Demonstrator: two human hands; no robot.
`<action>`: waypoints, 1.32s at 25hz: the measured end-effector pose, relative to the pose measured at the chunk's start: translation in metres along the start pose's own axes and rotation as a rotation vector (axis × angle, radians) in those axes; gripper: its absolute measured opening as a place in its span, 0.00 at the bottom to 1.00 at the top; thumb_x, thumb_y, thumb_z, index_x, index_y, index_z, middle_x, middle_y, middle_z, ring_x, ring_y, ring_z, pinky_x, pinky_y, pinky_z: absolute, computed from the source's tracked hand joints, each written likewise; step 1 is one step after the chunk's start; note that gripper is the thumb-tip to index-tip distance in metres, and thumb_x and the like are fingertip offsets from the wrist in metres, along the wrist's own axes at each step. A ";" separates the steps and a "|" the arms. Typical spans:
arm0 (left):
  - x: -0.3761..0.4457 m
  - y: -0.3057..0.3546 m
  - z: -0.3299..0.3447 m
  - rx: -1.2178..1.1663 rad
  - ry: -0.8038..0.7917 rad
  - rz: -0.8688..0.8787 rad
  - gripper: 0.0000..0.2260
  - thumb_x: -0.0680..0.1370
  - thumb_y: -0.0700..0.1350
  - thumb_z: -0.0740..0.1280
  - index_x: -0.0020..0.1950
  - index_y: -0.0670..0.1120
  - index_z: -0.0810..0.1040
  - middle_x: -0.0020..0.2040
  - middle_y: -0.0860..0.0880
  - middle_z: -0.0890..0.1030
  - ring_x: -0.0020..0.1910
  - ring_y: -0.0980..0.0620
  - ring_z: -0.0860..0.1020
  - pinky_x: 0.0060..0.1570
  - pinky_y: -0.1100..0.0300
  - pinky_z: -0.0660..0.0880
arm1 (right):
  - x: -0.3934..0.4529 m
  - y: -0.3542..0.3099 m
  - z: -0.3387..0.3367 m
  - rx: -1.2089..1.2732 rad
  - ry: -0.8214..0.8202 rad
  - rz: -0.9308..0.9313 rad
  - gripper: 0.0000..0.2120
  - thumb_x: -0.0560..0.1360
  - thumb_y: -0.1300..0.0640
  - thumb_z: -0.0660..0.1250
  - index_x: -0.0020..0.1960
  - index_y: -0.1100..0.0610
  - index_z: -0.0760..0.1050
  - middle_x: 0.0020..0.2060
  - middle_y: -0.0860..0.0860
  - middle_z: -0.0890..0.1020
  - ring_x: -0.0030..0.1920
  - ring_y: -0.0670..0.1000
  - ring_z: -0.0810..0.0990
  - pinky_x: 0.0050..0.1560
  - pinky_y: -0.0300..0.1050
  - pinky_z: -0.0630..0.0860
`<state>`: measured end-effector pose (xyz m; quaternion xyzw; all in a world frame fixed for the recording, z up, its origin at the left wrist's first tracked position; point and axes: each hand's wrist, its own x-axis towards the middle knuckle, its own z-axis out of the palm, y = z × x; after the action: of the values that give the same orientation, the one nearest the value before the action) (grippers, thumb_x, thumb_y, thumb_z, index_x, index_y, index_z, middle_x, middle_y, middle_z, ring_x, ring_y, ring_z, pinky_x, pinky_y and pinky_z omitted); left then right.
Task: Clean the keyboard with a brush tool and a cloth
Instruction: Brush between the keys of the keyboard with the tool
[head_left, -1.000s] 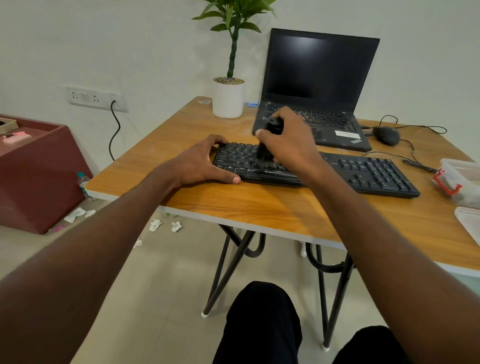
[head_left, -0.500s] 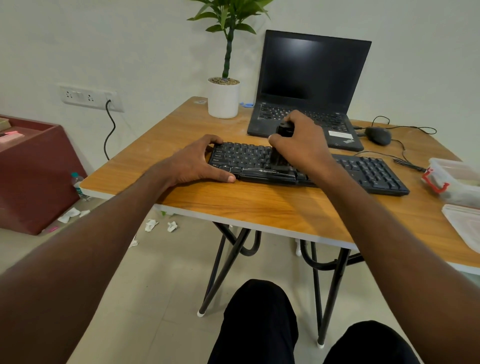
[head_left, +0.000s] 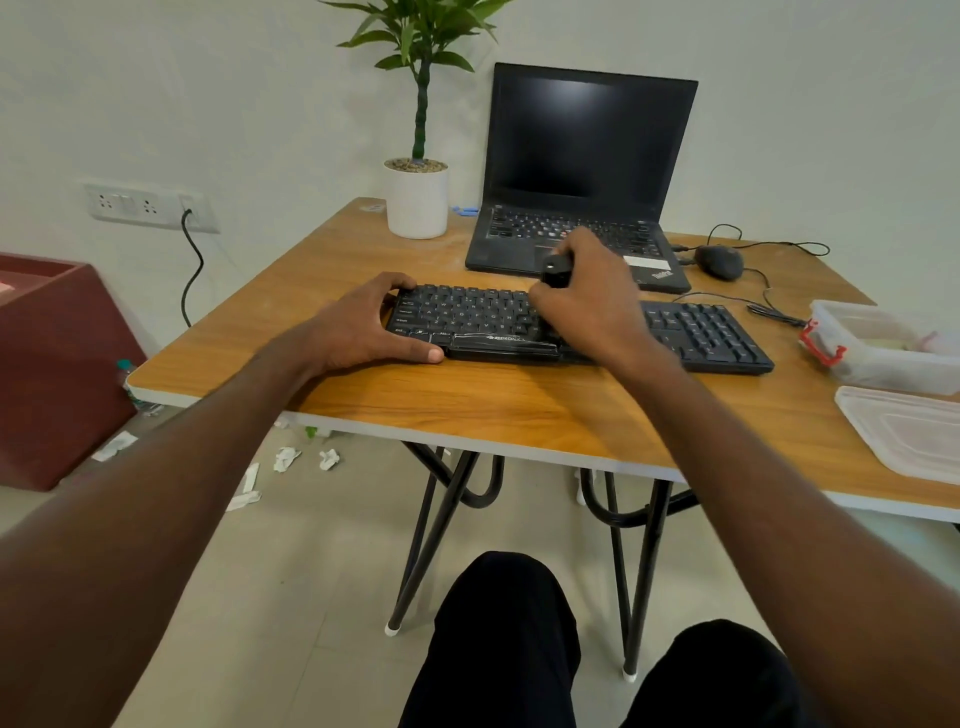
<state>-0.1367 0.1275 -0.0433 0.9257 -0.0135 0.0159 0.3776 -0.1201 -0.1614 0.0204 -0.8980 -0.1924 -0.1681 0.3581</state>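
A black keyboard (head_left: 701, 332) lies across the middle of the wooden table (head_left: 467, 405). My left hand (head_left: 363, 325) grips its left end, fingers over the far edge and thumb along the near edge. My right hand (head_left: 592, 301) holds a black brush tool (head_left: 555, 269) upright over the middle keys; only the tool's top shows above my fingers, and its bristles are hidden by the hand. No cloth is visible.
An open black laptop (head_left: 582, 171) stands behind the keyboard, with a white potted plant (head_left: 417, 200) to its left and a black mouse (head_left: 719, 261) with cables to its right. A clear plastic box (head_left: 883, 345) and its lid (head_left: 904, 431) sit at the table's right edge.
My right hand has carried the brush tool rightward along the keyboard, from the left-middle keys toward the centre. My left hand has kept its grip on the keyboard's left end.
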 end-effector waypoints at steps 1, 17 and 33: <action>0.000 0.000 0.000 0.001 -0.002 -0.001 0.53 0.56 0.75 0.80 0.77 0.63 0.65 0.73 0.52 0.71 0.70 0.48 0.73 0.71 0.44 0.72 | -0.001 -0.005 0.004 0.136 -0.030 0.022 0.15 0.78 0.57 0.73 0.58 0.53 0.70 0.46 0.43 0.76 0.44 0.43 0.79 0.37 0.34 0.75; -0.001 0.002 0.000 0.000 -0.007 -0.017 0.52 0.56 0.74 0.81 0.76 0.65 0.64 0.72 0.53 0.71 0.68 0.48 0.73 0.70 0.44 0.73 | -0.002 -0.013 0.014 0.171 -0.024 0.008 0.17 0.78 0.54 0.75 0.61 0.53 0.70 0.50 0.45 0.78 0.46 0.44 0.80 0.44 0.37 0.79; -0.003 0.004 0.000 0.013 -0.008 -0.027 0.55 0.56 0.76 0.80 0.78 0.63 0.62 0.71 0.55 0.71 0.70 0.50 0.72 0.73 0.42 0.71 | 0.035 -0.048 0.050 0.395 -0.180 0.155 0.21 0.77 0.52 0.75 0.65 0.54 0.70 0.58 0.51 0.79 0.55 0.51 0.82 0.46 0.47 0.85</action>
<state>-0.1402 0.1242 -0.0404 0.9283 -0.0022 0.0071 0.3718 -0.1037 -0.0860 0.0299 -0.8340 -0.1832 -0.0186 0.5201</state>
